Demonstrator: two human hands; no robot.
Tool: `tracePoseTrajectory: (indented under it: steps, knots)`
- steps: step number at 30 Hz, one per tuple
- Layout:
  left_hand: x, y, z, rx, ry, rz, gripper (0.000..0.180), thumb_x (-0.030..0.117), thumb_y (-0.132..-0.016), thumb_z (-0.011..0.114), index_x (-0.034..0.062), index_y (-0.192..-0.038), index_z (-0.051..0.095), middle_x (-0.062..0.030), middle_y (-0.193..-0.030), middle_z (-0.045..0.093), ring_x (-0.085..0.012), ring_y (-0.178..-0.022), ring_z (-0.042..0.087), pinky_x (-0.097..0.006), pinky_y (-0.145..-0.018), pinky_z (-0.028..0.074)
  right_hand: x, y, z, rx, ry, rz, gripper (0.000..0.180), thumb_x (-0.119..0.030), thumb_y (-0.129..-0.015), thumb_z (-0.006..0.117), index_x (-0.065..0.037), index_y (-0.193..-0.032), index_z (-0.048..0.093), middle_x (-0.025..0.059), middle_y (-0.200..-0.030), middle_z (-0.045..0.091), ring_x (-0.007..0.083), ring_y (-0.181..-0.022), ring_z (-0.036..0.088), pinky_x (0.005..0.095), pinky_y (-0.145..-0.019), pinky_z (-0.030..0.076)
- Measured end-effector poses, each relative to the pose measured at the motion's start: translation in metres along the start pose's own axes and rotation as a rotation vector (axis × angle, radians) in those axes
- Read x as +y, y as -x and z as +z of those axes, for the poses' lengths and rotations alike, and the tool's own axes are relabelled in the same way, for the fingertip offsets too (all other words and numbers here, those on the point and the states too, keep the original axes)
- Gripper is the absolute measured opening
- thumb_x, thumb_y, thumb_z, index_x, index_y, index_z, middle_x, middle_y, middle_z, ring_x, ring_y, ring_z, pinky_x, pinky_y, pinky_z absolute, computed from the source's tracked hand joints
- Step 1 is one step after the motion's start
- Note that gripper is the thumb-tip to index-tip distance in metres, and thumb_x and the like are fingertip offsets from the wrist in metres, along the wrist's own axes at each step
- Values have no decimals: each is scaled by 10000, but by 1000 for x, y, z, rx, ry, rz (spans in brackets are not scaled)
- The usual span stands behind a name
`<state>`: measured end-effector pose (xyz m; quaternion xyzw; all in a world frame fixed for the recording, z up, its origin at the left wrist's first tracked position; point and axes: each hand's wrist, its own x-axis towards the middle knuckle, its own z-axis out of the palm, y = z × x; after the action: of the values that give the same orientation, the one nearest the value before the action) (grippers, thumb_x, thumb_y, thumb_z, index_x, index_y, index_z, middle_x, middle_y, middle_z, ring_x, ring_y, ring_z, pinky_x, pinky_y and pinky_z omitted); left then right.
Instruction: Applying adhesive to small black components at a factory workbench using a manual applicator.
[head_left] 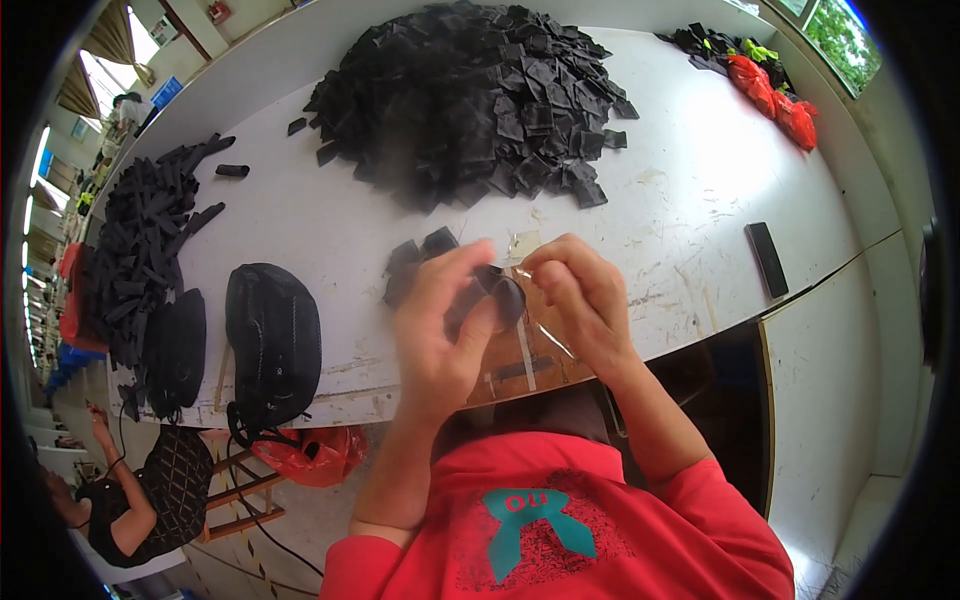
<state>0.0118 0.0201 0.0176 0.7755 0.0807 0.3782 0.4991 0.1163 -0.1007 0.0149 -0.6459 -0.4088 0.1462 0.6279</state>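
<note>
My left hand (440,320) is curled around a bent piece of black fabric (508,298), its thumb below and its fingers above, slightly blurred. Just to the right, my right hand (585,300) is closed, thumb and forefinger pinched together near the fabric's upper edge. What sits in that pinch is too small to make out. A thin shiny strip (552,340) slants below the right fingers. Beyond my left hand lie a few loose black fabric pieces (438,242), partly covered by it. Under both hands shows a brown board (510,383) at the table's near edge.
A large heap of black fabric pieces (470,100) covers the table's far middle. Rolled black pieces (145,240) pile at the left, near two black pouches (272,340). A black bar (766,260) lies right; red bags (770,100) stand far right. Another person (130,500) sits lower left.
</note>
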Motion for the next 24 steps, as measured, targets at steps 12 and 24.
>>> tracePoseTrajectory:
  steps: [12, 24]
  knots:
    - [6, 6, -2, 117, 714, -246, 134, 48, -824, 537, -23, -930, 580, -123, -883, 601, -198, -821, 574, -335, -813, 447, -23, 4, 16, 122, 195, -170, 245, -83, -627, 727, -20, -820, 590, 63, -723, 542, 132, -510, 501, 241, -460, 411]
    - [-3, 18, 4, 135, 532, -254, 133, 13, -776, 586, -12, -906, 594, -52, -832, 594, -101, -780, 531, -218, -720, 414, -5, 11, 19, 163, 176, -190, 102, -16, -689, 654, -8, -755, 577, 77, -671, 536, 176, -552, 552, 275, -470, 422]
